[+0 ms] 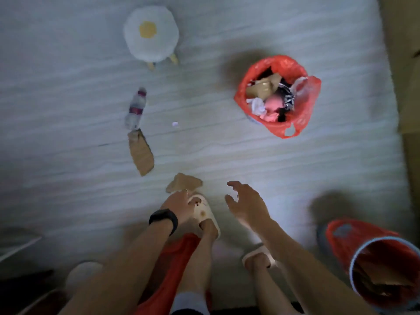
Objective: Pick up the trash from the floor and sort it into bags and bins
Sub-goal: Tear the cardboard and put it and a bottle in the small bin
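One cardboard scrap (184, 182) lies just ahead of the left hand (176, 205).

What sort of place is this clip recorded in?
Most likely a room in a home: a fried-egg cushioned stool, house slippers on the person's feet, and a small bin lined with a red bag, on a wood-look floor.

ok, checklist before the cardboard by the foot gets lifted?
1. Left grip on the nearest cardboard piece: cannot tell; fingertips at its edge, the hold is blurred.
2. Right grip free: ok; fingers spread, holding nothing.
3. Room in far bin: not ok; trash piled to the rim.
4. Room in near bin: ok; some cardboard inside, space seems left.
5. Floor cleared: not ok; bottle, second cardboard piece and white scrap lie there.
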Available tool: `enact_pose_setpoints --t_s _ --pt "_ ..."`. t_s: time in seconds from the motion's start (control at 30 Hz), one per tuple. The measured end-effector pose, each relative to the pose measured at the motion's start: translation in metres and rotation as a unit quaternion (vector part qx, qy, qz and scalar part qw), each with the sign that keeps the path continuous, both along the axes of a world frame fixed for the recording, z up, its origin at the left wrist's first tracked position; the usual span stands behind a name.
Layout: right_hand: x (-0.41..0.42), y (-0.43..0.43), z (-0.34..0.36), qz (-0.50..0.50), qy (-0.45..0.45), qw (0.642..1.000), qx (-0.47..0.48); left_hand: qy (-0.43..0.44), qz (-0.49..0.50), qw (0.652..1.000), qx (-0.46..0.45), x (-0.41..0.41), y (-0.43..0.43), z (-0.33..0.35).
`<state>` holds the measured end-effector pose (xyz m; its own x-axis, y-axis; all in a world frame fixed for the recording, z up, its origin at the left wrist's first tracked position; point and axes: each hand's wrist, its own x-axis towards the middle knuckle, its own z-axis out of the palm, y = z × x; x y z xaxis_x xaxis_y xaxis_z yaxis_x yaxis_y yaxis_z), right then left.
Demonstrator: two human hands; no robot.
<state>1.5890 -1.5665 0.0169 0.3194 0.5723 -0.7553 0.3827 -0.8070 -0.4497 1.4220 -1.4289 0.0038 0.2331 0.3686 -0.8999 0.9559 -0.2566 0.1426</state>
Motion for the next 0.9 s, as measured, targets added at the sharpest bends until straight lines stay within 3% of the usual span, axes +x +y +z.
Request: enact_pose_setpoints --t_s 0.17,0.33,0.6,0.73,0.9 --pt "-0.042 0.096 -0.023 0.127 -0.001 0.992 0.004 0.012 0.122 0.992 0.034 -0.087 0.068 -0.020" --pt "-0.062 0.177 -0.061 0.193 -0.002 0.981 -0.015 0.029 0.218 0.974 0.056 -0.145 0.097 -0.056" --pt "-0.111 0.290 -0.197 0.395 -0.037 0.918 -0.003 0.050 0.280 0.957 0.053 -0.175 0.089 -0.200" --pt "-0.131 0.332 -0.281 0.398 -0.029 0.917 -0.028 0.025 0.289 0.955 0.068 -0.163 0.084 -0.283" --pt "-0.175 0.392 -0.377 0.275 -0.001 0.961 -0.013 0.009 0.273 0.958 0.081 -0.135 0.069 -0.375"
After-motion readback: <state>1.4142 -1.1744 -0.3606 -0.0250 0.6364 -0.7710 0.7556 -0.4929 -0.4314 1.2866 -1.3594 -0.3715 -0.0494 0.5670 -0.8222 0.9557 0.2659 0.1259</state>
